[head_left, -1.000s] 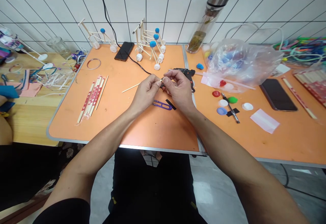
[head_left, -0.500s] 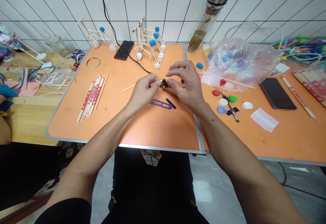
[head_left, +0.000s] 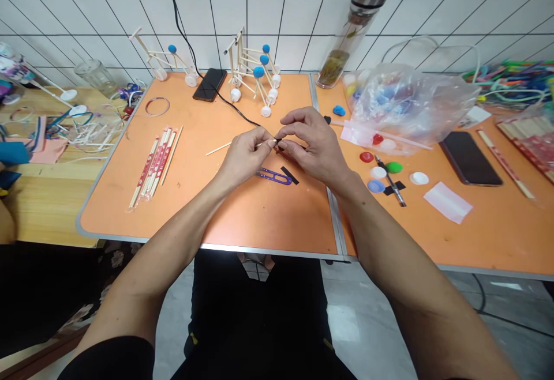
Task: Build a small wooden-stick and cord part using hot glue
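Observation:
My left hand is closed in a pinch on a thin wooden stick, whose pale tip shows at the fingertips. My right hand meets it there, thumb and forefinger closed on a small piece of black tape at the stick's end. The fingers hide most of the tape. A length of pale wooden stick shows left of my left hand; I cannot tell whether it is the held one. Below the hands lie purple thread snips and a flat black strip.
Paper-wrapped chopsticks lie left. Behind stand stick frames with blue balls, a phone with a black cable nearby, and a tea bottle. Right are bottle caps, a pen, a plastic bag and another phone.
My right thumb and forefinger have closed in on the black tape at the stick's tip; less of the tape shows now. My left hand has hardly moved.

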The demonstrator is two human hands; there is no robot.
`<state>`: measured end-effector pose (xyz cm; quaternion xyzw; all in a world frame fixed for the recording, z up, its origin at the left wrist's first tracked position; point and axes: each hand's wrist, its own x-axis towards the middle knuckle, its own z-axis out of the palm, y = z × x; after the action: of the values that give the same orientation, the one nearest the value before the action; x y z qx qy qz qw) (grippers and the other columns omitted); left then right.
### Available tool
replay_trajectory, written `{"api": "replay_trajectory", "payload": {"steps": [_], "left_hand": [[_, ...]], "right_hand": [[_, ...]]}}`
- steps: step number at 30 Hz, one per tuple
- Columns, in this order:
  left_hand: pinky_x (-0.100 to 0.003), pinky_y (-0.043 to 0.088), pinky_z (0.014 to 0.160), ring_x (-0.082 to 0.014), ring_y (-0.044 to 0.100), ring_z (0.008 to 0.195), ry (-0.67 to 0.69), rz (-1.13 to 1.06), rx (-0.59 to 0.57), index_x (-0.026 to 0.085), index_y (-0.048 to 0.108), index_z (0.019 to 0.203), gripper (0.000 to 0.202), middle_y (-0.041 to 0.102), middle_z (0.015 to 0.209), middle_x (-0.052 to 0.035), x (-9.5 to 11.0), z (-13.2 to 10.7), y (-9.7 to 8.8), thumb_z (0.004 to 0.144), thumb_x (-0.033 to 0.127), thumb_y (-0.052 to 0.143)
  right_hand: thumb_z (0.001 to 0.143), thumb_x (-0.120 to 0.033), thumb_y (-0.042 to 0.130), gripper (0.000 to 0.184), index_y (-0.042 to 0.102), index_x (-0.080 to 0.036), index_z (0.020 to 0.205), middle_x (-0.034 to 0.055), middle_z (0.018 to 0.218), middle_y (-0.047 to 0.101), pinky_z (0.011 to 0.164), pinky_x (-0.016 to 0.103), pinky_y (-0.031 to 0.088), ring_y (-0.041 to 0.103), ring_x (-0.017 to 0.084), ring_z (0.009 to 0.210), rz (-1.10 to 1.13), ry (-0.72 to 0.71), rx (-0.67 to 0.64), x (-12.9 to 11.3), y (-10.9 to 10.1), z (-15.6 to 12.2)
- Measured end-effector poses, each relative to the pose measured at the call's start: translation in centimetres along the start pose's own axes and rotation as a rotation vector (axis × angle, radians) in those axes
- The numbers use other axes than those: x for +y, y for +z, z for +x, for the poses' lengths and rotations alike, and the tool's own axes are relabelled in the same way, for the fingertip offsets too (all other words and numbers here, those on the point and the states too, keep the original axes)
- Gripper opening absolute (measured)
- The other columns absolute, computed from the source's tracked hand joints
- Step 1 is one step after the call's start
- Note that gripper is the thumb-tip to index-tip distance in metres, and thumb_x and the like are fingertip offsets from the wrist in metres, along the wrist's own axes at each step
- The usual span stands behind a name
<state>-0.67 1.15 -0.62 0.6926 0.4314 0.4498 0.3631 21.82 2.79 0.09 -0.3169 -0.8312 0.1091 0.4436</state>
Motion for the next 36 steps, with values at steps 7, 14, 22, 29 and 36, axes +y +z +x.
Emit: {"api": "replay_trajectory", "payload": {"steps": [7, 14, 22, 29, 36], "left_hand": [[-0.032, 0.035, 0.068, -0.0175, 0.051, 0.069, -0.002, 0.016, -0.020, 0.021, 0.072, 0.088, 0.021, 0.063, 0.075, 0.0006, 0.3, -0.1, -0.1, 0.105, 0.033, 0.069], [-0.033, 0.037, 0.071, -0.0178, 0.054, 0.073, -0.005, 0.028, -0.042, 0.021, 0.070, 0.088, 0.020, 0.066, 0.078, 0.0002, 0.8, -0.1, -0.2, 0.105, 0.031, 0.067], [-0.033, 0.039, 0.073, -0.0186, 0.058, 0.076, 0.006, 0.034, -0.043, 0.020, 0.071, 0.092, 0.024, 0.069, 0.082, -0.0007, 0.4, -0.1, -0.1, 0.106, 0.039, 0.067], [-0.032, 0.039, 0.069, -0.0180, 0.056, 0.072, 0.019, 0.033, -0.024, 0.022, 0.070, 0.096, 0.019, 0.068, 0.080, -0.0002, 0.0, -0.2, 0.2, 0.107, 0.038, 0.069], [-0.030, 0.036, 0.064, -0.0159, 0.052, 0.067, 0.052, 0.047, 0.035, 0.025, 0.061, 0.097, 0.014, 0.062, 0.077, 0.0023, -0.3, -0.2, 0.4, 0.106, 0.029, 0.071]], "right_hand": [[0.113, -0.040, 0.071, 0.014, 0.083, -0.033, 0.113, 0.0097, 0.131, 0.076, 0.108, 0.055, 0.059, 0.072, 0.033, 0.124, -0.022, -0.021, -0.002, -0.1, 0.0, -0.1], [0.109, -0.031, 0.072, 0.010, 0.082, -0.032, 0.111, 0.0093, 0.133, 0.078, 0.107, 0.054, 0.060, 0.073, 0.033, 0.124, -0.030, -0.008, -0.012, -0.1, 0.1, -0.1], [0.111, -0.031, 0.070, 0.010, 0.080, -0.029, 0.110, 0.0100, 0.129, 0.079, 0.104, 0.051, 0.060, 0.075, 0.032, 0.119, -0.025, -0.052, 0.022, 0.0, 0.5, -0.1], [0.114, -0.039, 0.069, 0.015, 0.079, -0.028, 0.108, 0.0107, 0.126, 0.080, 0.102, 0.050, 0.060, 0.076, 0.032, 0.118, -0.018, -0.041, 0.031, -0.1, 0.7, 0.0], [0.114, -0.038, 0.071, 0.012, 0.078, -0.029, 0.110, 0.0104, 0.126, 0.080, 0.103, 0.051, 0.060, 0.075, 0.032, 0.118, 0.035, -0.035, 0.045, 0.0, 0.7, -0.1]]}}
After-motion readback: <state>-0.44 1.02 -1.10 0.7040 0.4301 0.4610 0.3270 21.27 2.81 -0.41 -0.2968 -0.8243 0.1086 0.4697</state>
